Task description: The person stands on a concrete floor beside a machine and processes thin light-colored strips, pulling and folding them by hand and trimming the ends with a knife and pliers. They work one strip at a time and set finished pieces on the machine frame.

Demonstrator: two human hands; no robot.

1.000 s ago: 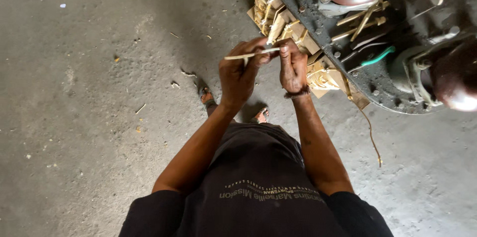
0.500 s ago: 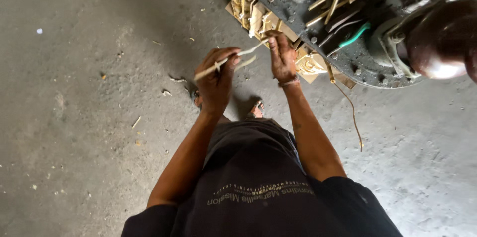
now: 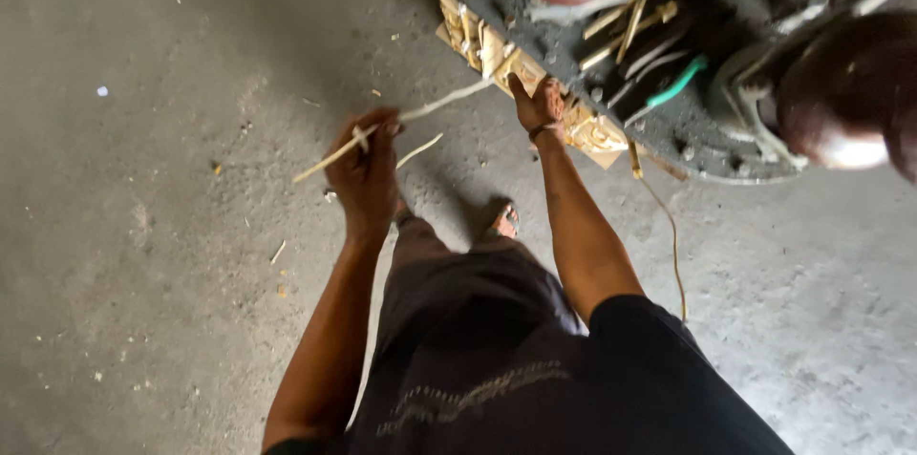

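Concrete floor [image 3: 143, 226] littered with splinters, left hand [image 3: 366, 169] pinching strip [image 3: 420, 116], right hand [image 3: 537, 104] spread on machine [image 3: 669, 83]

I see my left hand [image 3: 366, 167] closed around a long pale thin strip [image 3: 401, 121], which runs toward the dark round machine body [image 3: 611, 63]. My right hand [image 3: 537, 104] presses against tan paper-like wedges [image 3: 497, 49] at its rim, above the grey concrete floor [image 3: 143, 226].

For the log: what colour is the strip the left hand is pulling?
Pale tan strip, gripped by the left hand; head view.
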